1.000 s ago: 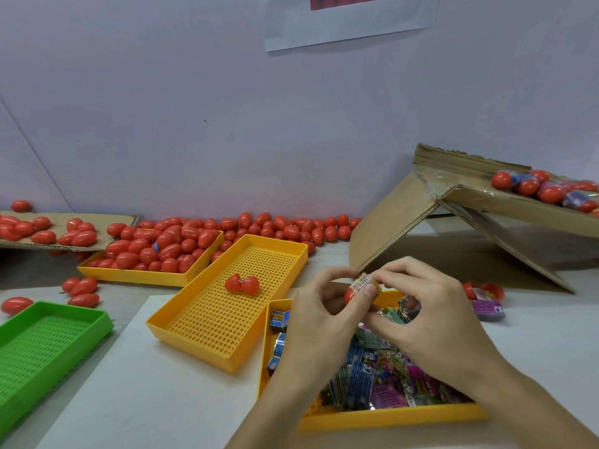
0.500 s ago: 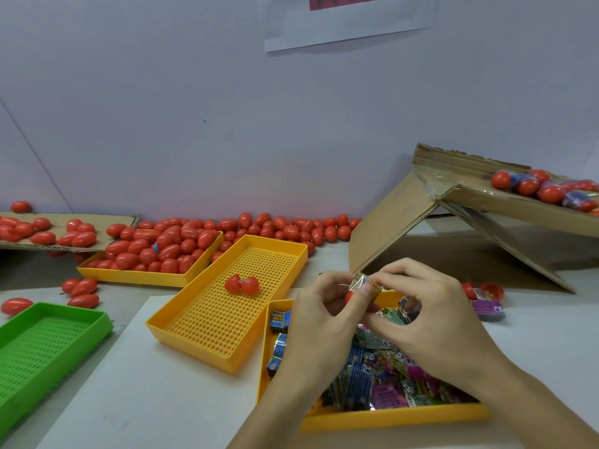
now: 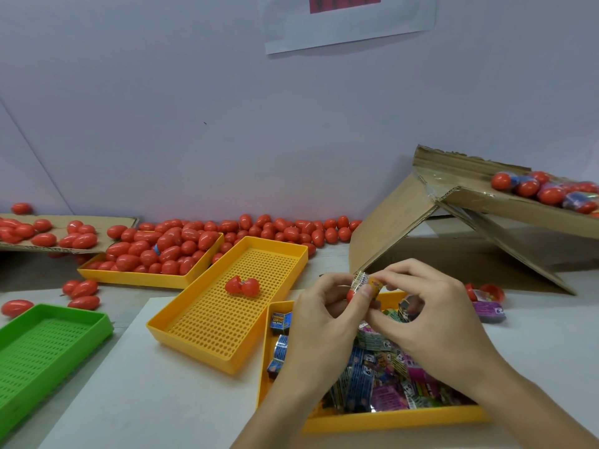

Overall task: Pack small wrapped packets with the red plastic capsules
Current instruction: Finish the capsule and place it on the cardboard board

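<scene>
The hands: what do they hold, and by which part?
Both hands pinch one small wrapped packet at its ends; the left hand also holds a red capsule half.

Glossy plastic capsules (image 3: 168, 244); perforated plastic tray (image 3: 227, 306).

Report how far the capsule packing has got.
Done: some capsules with packets lie on the cardboard flap. In hand: the left hand holds a red capsule half while the right hand pinches a wrapped packet at it. Left: a yellow tray full of packets and one open capsule waiting.
</scene>
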`<state>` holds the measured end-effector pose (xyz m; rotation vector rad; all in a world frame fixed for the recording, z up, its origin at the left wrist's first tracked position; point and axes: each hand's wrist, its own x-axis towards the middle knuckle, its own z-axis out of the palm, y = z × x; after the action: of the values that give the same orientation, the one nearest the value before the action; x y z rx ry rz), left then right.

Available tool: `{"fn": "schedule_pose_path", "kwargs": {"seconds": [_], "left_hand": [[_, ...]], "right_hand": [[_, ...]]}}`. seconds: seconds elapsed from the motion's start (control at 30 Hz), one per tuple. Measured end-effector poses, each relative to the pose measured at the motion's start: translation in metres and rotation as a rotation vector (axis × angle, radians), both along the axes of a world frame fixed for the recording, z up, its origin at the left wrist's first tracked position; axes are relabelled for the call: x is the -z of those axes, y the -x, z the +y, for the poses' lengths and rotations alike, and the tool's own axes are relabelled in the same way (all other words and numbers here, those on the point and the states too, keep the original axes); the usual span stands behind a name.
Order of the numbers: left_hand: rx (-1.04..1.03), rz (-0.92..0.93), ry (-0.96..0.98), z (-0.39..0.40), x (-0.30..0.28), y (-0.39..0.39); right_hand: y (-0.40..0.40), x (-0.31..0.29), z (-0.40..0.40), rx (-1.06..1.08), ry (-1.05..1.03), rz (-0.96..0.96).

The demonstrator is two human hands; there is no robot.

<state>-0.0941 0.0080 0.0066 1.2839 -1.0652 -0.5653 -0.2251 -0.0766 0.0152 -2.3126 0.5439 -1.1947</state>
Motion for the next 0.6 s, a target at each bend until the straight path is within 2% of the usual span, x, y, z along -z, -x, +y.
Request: {"fn": "schedule_pose_path", "kwargs": {"seconds": [0.27,0.6], "left_hand": [[0.047,0.014,-0.087,0.0003,0.0009,-0.0006],[0.140,-0.101,-0.194,0.0014,-0.0012,-0.0052]], "right_hand": [[0.0007,0.0006,0.0001,-0.020,0.025,0.017],[0.0025,0.0031,-0.0050,-0.104,0.039,0.084]]}}
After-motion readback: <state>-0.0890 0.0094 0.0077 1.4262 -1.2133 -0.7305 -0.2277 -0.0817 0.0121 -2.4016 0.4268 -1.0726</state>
